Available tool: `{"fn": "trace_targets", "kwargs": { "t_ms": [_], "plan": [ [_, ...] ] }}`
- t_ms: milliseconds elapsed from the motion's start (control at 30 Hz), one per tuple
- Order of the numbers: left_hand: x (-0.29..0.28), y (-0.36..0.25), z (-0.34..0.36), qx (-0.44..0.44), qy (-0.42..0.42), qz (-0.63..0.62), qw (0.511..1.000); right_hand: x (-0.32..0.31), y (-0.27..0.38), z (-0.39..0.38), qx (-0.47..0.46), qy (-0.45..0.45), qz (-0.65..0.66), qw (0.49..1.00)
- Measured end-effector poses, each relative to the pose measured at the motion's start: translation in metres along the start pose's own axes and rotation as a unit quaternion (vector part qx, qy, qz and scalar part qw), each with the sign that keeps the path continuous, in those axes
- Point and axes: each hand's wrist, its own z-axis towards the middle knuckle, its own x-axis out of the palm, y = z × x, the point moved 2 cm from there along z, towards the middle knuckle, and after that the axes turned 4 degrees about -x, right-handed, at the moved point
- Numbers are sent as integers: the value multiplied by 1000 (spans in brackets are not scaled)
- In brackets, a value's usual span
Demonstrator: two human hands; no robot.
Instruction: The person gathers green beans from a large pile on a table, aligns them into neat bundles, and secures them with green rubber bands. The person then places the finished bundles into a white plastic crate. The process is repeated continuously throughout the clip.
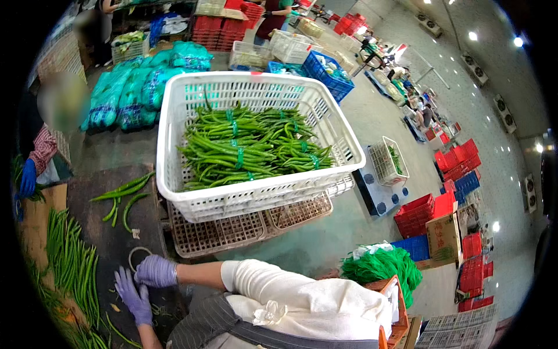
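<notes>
In a purple glove, my left hand (133,295) lies on the dark tabletop (116,238) with its fingers spread. Just beside it, my gloved right hand (156,271) is closed on a thin pale ring (139,250), which loops out past the fingers. To the left of both hands is a pile of long green chili peppers (75,262). A few loose chili peppers (129,189) lie farther up the table. Bundles of chili peppers (232,142), bound with green tape, fill the white crate (264,189) ahead of me.
Brown slatted crates (218,232) support the white crate. At the far left works another person with a blue glove (28,177). Teal mesh sacks (136,90) lie behind. Green strips (381,267) heap over an orange crate (395,291) on my right, near red crates (414,214).
</notes>
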Motion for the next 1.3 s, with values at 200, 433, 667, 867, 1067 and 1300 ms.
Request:
{"fn": "trace_targets", "kwargs": {
  "t_ms": [200,433,667,867,1067,1300],
  "plan": [
    [63,3,-81,218,-78,249,940,-5,-1,-24,9,-20,5,1000],
    [57,-4,-121,168,-240,-37,955,-1,9,-9,-52,1,-21,998],
    [-18,5,-204,-220,-246,64,942,23,29,-7,3,148,12,989],
    [4,45,-241,-285,-322,8,903,14,11,-29,-110,-120,25,986],
    [-46,67,-242,-353,-369,81,856,16,1,-21,-92,-79,34,992],
    [-70,99,-182,-357,-240,19,903,12,5,-14,-80,-47,24,995]
  ]
}}
